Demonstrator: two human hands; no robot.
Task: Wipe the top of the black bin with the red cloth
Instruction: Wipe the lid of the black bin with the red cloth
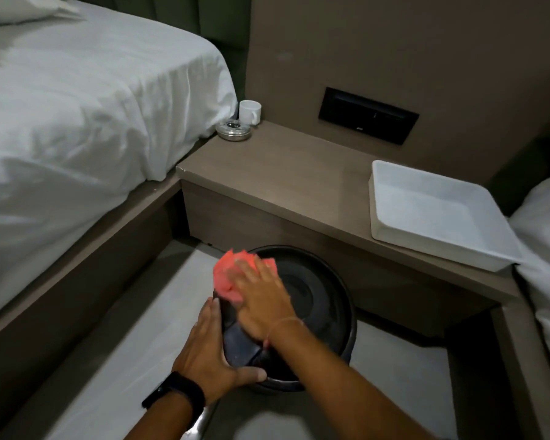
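A round black bin (324,300) stands on the floor in front of the bedside shelf. The red cloth (227,277) lies on the far left part of its lid. My right hand (261,300) presses flat on the cloth, fingers spread and blurred. My left hand (208,347), with a black watch on the wrist, grips the bin's near left rim, thumb along the front edge. Part of the lid is hidden under both hands.
A bed with white sheets (77,122) fills the left side. The brown bedside shelf (292,179) carries a white cup (250,112), a glass ashtray (234,130) and a white tray (432,214). Another white bed corner (546,249) is at right. Light floor (124,328) surrounds the bin.
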